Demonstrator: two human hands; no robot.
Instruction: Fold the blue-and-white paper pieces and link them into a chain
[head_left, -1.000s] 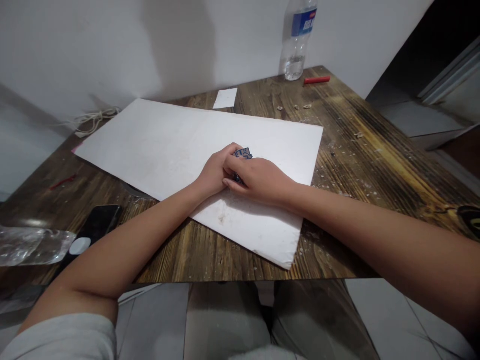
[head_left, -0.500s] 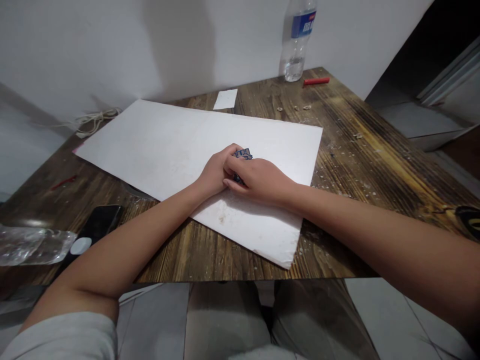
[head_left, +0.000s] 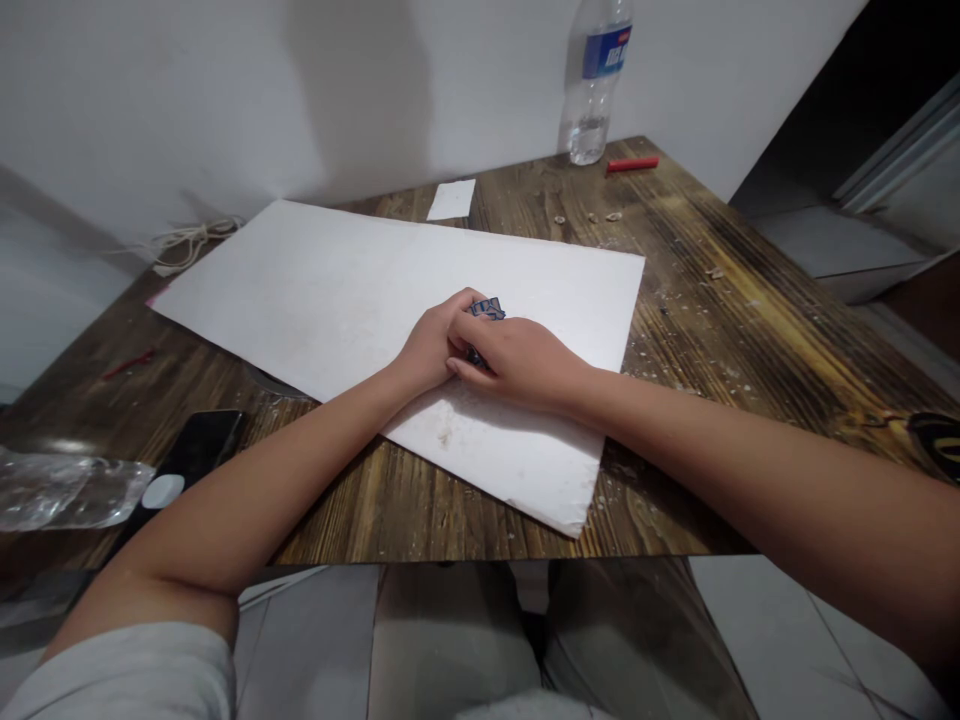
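My left hand (head_left: 429,345) and my right hand (head_left: 525,358) are closed together over the white board (head_left: 330,270). Between them they hold a small blue-and-grey blocky object (head_left: 489,309), with grey facets outlined in dark blue. Only its top corner and a dark sliver lower down show; the fingers cover the rest, so its exact kind is hidden. The right fingers lap over the left ones. Both wrists hang low over the board, which lies at a slant across the wooden table (head_left: 690,330).
A see-through bottle (head_left: 590,130) with a blue label stands by the wall, beside a red stick-like piece (head_left: 632,164). A white paper (head_left: 451,199) lies behind the board. On the left are a white cable (head_left: 191,240), a black phone-like device (head_left: 208,440) and crumpled plastic (head_left: 71,490).
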